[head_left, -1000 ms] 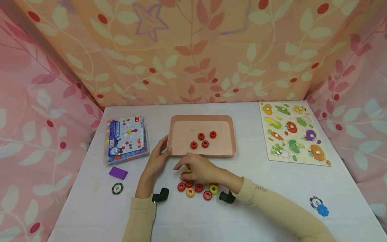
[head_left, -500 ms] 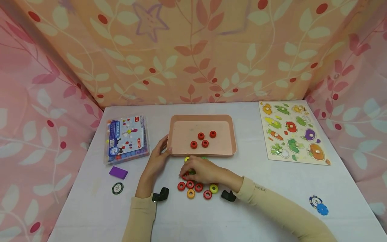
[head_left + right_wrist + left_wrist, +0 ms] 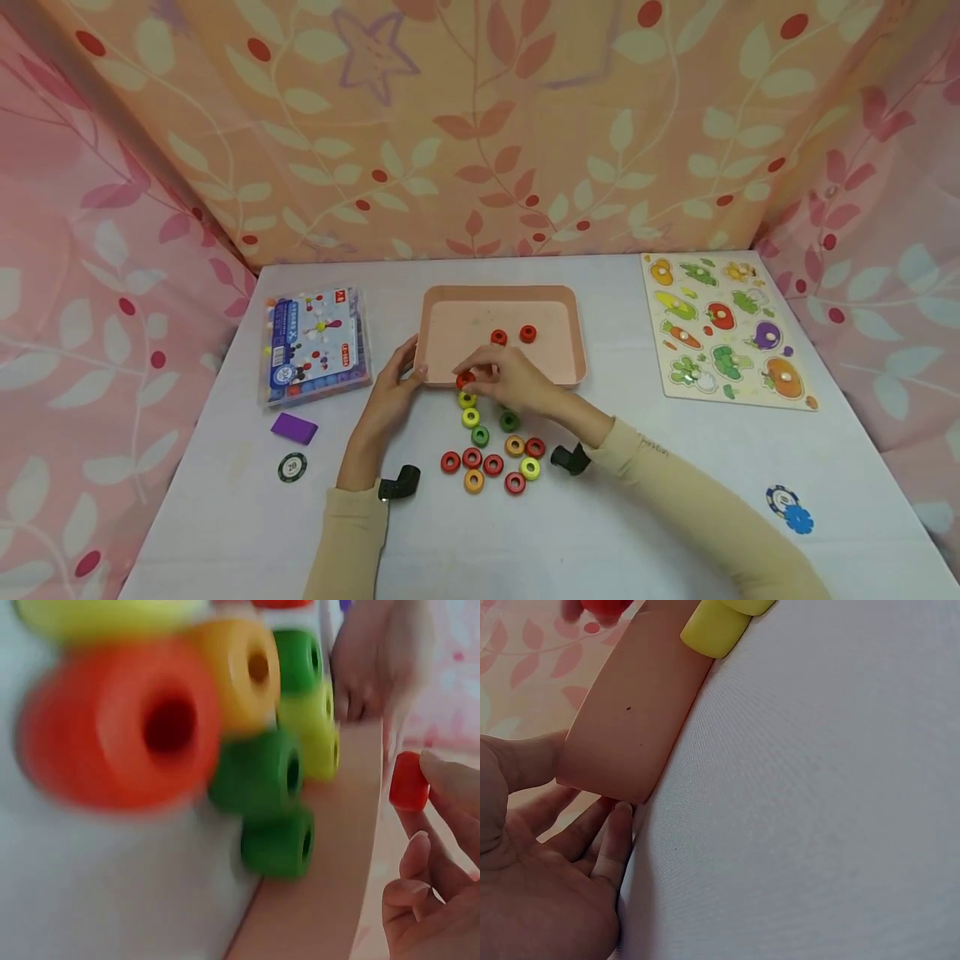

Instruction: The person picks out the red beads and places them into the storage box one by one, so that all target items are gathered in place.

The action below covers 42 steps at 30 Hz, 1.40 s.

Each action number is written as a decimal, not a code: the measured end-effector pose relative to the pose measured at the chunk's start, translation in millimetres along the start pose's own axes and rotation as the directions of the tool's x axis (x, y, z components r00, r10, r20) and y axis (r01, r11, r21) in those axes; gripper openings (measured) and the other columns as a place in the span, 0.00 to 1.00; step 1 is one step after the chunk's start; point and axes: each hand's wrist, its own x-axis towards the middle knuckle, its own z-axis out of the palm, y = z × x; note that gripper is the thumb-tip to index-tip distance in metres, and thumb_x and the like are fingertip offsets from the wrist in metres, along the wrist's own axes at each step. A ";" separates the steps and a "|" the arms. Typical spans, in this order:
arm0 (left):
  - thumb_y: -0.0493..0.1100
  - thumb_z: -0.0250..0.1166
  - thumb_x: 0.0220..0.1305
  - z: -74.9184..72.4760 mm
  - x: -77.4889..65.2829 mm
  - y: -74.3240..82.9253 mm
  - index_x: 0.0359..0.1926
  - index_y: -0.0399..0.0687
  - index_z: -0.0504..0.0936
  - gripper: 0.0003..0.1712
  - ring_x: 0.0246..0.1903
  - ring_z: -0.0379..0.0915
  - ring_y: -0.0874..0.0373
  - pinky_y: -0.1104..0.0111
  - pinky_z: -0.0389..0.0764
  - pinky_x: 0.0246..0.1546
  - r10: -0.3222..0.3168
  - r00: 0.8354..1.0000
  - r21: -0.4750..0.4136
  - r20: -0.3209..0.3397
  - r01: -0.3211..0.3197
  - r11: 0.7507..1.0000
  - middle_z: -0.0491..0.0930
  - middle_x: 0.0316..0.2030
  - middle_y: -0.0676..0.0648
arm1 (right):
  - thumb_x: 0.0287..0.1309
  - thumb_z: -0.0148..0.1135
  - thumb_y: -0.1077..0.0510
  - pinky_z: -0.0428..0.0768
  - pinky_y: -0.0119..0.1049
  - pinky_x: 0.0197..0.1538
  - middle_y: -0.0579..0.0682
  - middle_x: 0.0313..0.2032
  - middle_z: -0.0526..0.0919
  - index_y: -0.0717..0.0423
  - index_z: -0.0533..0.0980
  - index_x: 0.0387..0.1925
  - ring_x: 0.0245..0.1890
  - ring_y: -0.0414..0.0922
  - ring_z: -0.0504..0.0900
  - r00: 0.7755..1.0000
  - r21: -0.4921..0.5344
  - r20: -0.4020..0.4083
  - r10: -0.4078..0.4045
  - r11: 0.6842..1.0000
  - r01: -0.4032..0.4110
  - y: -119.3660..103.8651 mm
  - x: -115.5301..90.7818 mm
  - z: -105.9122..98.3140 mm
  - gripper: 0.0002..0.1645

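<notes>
In the head view my right hand [image 3: 517,379] pinches a red bead [image 3: 465,380] between thumb and finger, just over the front rim of the pink tray [image 3: 450,321]. The same held bead [image 3: 409,782] shows raised above the rim in the right wrist view. At the tray's left front corner my left hand [image 3: 384,400] grips the wall, thumb at the rim and fingers outside. Two red beads [image 3: 528,334] are visible in the tray; my right hand covers part of it. Red, yellow [image 3: 470,417], green [image 3: 480,436] and orange [image 3: 473,481] beads with holes lie in front.
A clear box of coloured pieces [image 3: 315,346] stands left, with a purple block [image 3: 294,428] and a dark chip [image 3: 292,467] below it. A vegetable puzzle board [image 3: 727,329] lies at the back right. Blue chips [image 3: 799,519] lie right. Patterned curtains [image 3: 480,125] enclose the table.
My right hand has picked a red bead out of the group and moved up to the tray's front rim, uncovering the beads below. The left hand stays at the tray corner.
</notes>
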 end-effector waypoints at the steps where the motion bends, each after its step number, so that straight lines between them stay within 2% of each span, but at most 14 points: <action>1: 0.44 0.56 0.76 0.1 -0.4 0.4 0.77 0.62 0.58 0.33 0.75 0.52 0.49 0.48 0.55 0.74 0.000 1.000 0.007 0.000 0.000 1.000 0.61 0.74 0.48 | 0.57 0.73 0.59 0.71 0.32 0.37 0.43 0.40 0.84 0.53 0.84 0.49 0.35 0.47 0.74 1.000 -0.005 -0.024 0.012 1.000 -0.012 2.7 3.0 -3.3 0.17; 3: 0.45 0.56 0.75 0.5 -0.9 0.5 0.77 0.64 0.58 0.33 0.75 0.52 0.50 0.48 0.53 0.74 -0.013 1.000 0.016 -0.010 0.013 1.000 0.61 0.75 0.49 | 0.57 0.73 0.60 0.70 0.34 0.37 0.47 0.37 0.83 0.54 0.84 0.49 0.36 0.50 0.74 0.997 -0.021 -0.060 0.039 0.999 -0.040 8.6 9.9 -9.2 0.17; 8: 0.45 0.57 0.75 0.8 -2.2 1.1 0.76 0.64 0.59 0.33 0.75 0.51 0.49 0.46 0.48 0.75 -0.007 1.000 0.020 -0.020 0.008 1.000 0.61 0.74 0.49 | 0.59 0.71 0.60 0.71 0.36 0.40 0.49 0.41 0.84 0.54 0.85 0.49 0.40 0.52 0.74 0.983 -0.081 -0.120 0.140 0.985 -0.150 23.6 27.9 -20.3 0.15; 11: 0.45 0.57 0.75 1.2 -2.0 1.6 0.76 0.65 0.60 0.33 0.75 0.52 0.49 0.46 0.48 0.75 -0.006 1.000 0.020 -0.018 0.007 1.000 0.62 0.74 0.49 | 0.60 0.71 0.60 0.73 0.38 0.44 0.47 0.46 0.85 0.54 0.85 0.48 0.43 0.51 0.74 0.972 -0.094 -0.123 0.201 0.972 -0.213 30.9 35.7 -23.8 0.14; 14: 0.46 0.57 0.75 1.4 -1.6 1.8 0.76 0.66 0.60 0.33 0.75 0.51 0.50 0.46 0.50 0.75 -0.012 1.000 0.015 -0.017 0.012 1.000 0.61 0.74 0.50 | 0.60 0.70 0.61 0.75 0.41 0.49 0.47 0.46 0.85 0.53 0.85 0.48 0.46 0.49 0.75 0.964 -0.101 -0.114 0.241 0.962 -0.253 37.6 40.2 -24.2 0.14; 17: 0.46 0.57 0.75 1.4 -1.0 1.4 0.76 0.66 0.59 0.33 0.75 0.51 0.50 0.46 0.50 0.75 -0.015 1.000 0.011 -0.011 0.015 1.000 0.61 0.75 0.50 | 0.60 0.69 0.62 0.75 0.42 0.57 0.47 0.46 0.85 0.53 0.85 0.48 0.52 0.47 0.76 0.960 -0.104 -0.110 0.258 0.957 -0.269 42.8 42.1 -23.2 0.14; 19: 0.46 0.57 0.75 1.3 -0.5 0.8 0.76 0.66 0.59 0.33 0.75 0.51 0.50 0.46 0.50 0.75 -0.016 1.000 0.009 -0.012 0.016 1.000 0.61 0.75 0.50 | 0.60 0.69 0.62 0.74 0.43 0.58 0.47 0.46 0.85 0.53 0.85 0.48 0.53 0.46 0.76 0.960 -0.110 -0.107 0.260 0.956 -0.271 44.0 42.4 -22.9 0.14; 23: 0.46 0.57 0.75 0.9 0.0 -0.4 0.76 0.65 0.59 0.33 0.75 0.52 0.50 0.46 0.49 0.75 -0.007 1.000 0.012 -0.015 0.008 1.000 0.61 0.74 0.50 | 0.60 0.70 0.62 0.74 0.41 0.49 0.48 0.48 0.85 0.53 0.85 0.49 0.47 0.48 0.74 0.961 -0.104 -0.106 0.255 0.958 -0.266 37.8 40.7 -23.9 0.15; 26: 0.46 0.56 0.75 0.6 -2.1 4.2 0.77 0.64 0.59 0.33 0.76 0.50 0.49 0.46 0.48 0.75 -0.016 1.000 0.012 -0.009 0.016 1.000 0.60 0.75 0.49 | 0.60 0.70 0.61 0.73 0.40 0.44 0.49 0.49 0.84 0.54 0.85 0.50 0.44 0.51 0.72 0.969 -0.099 -0.093 0.227 0.967 -0.236 26.1 37.4 -24.2 0.16; 30: 0.47 0.56 0.75 0.3 -2.6 5.2 0.77 0.64 0.58 0.33 0.76 0.50 0.49 0.46 0.49 0.75 -0.027 1.000 0.017 -0.004 0.027 0.999 0.60 0.75 0.49 | 0.58 0.70 0.63 0.74 0.42 0.47 0.52 0.47 0.86 0.56 0.84 0.49 0.45 0.54 0.76 0.991 -0.073 -0.039 0.130 0.988 -0.133 5.5 29.9 -19.6 0.16; 33: 0.46 0.56 0.76 -0.2 -0.9 1.2 0.77 0.64 0.59 0.33 0.75 0.51 0.49 0.46 0.51 0.74 -0.009 1.000 0.010 -0.001 0.009 1.000 0.60 0.75 0.49 | 0.58 0.71 0.63 0.76 0.41 0.49 0.51 0.45 0.86 0.56 0.84 0.48 0.45 0.52 0.78 0.998 -0.035 0.025 0.064 0.997 -0.063 -10.9 21.8 -11.9 0.15; 38: 0.44 0.56 0.75 -1.2 -0.4 1.0 0.77 0.60 0.59 0.33 0.74 0.53 0.47 0.46 0.53 0.73 0.022 1.000 -0.011 0.014 -0.022 1.000 0.61 0.74 0.46 | 0.58 0.72 0.59 0.78 0.36 0.48 0.45 0.44 0.86 0.52 0.84 0.46 0.45 0.48 0.80 0.987 -0.008 0.160 0.013 1.000 -0.012 -32.6 5.1 4.3 0.13; 42: 0.43 0.57 0.75 -2.0 -0.6 2.5 0.77 0.59 0.59 0.33 0.74 0.54 0.46 0.46 0.52 0.74 0.032 0.999 -0.019 0.016 -0.031 0.999 0.62 0.74 0.44 | 0.57 0.73 0.56 0.77 0.33 0.50 0.40 0.44 0.84 0.50 0.85 0.46 0.48 0.48 0.79 0.969 -0.045 0.245 0.004 0.999 0.007 -42.3 -7.5 14.9 0.13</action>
